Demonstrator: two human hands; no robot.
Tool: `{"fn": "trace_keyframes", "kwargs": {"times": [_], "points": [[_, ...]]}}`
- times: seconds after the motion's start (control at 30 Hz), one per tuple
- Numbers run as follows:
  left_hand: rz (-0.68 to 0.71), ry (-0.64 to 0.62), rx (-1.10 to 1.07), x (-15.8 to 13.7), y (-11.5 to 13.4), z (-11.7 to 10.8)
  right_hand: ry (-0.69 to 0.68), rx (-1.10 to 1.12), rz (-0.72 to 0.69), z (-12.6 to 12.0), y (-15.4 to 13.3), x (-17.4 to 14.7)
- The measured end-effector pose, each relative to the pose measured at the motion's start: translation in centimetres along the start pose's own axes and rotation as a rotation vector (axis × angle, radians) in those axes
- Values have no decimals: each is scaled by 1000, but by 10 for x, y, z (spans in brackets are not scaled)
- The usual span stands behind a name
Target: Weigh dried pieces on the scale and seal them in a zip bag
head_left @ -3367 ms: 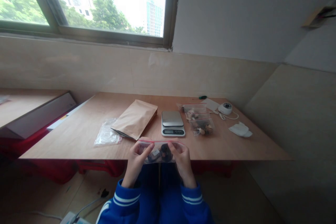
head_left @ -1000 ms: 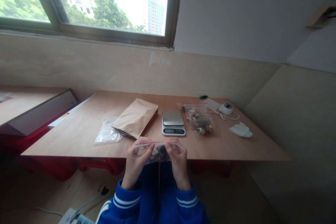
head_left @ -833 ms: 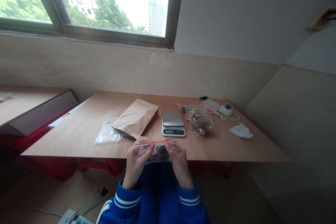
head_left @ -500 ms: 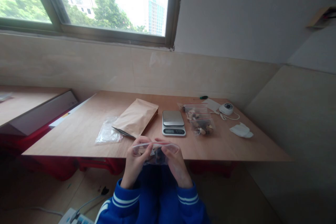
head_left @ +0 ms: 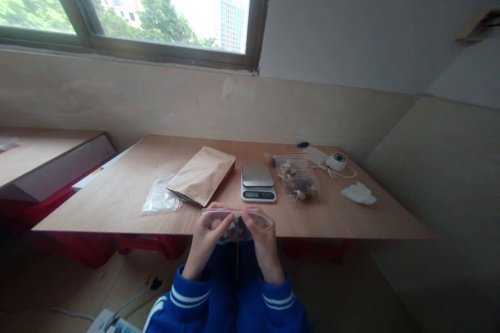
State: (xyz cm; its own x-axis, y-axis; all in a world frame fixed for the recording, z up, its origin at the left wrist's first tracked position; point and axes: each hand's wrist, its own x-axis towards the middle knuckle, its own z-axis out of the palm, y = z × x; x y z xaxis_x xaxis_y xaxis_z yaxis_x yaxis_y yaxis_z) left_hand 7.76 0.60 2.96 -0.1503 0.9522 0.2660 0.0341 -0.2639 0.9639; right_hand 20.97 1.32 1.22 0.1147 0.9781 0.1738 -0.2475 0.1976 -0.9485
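Both hands hold a clear zip bag (head_left: 237,234) with a red seal line, just over the table's front edge. Dark and tan pieces, perhaps dried mushrooms, show inside it. My left hand (head_left: 205,242) grips the bag's left side near the top, thumb in front. My right hand (head_left: 264,242) pinches the top edge right of the middle, its thumb close to the left one. Beyond the hands stands a kitchen scale (head_left: 258,183) with a bare metal plate. Several filled zip bags (head_left: 300,189) lie right of the scale.
A brown kraft paper pouch (head_left: 203,174) rests left of the scale, partly over flat clear bags (head_left: 158,196). At the right are a white round camera (head_left: 336,161) with a cable and a crumpled white tissue (head_left: 358,194). Below, a power strip (head_left: 113,322) lies on the floor.
My hands have shifted slightly right with the zip bag, and the thumbs have come nearer each other along its top edge. Things on the table stay put.
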Motion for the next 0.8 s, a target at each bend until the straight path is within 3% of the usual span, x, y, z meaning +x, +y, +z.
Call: {"fn": "trace_keyframes", "kwargs": {"times": [0.53, 0.8], "points": [[-43, 0, -47, -1, 5, -1, -121, 52, 11, 2, 3, -1], [-33, -81, -15, 0, 1, -4, -83, 11, -14, 2, 5, -1]]}}
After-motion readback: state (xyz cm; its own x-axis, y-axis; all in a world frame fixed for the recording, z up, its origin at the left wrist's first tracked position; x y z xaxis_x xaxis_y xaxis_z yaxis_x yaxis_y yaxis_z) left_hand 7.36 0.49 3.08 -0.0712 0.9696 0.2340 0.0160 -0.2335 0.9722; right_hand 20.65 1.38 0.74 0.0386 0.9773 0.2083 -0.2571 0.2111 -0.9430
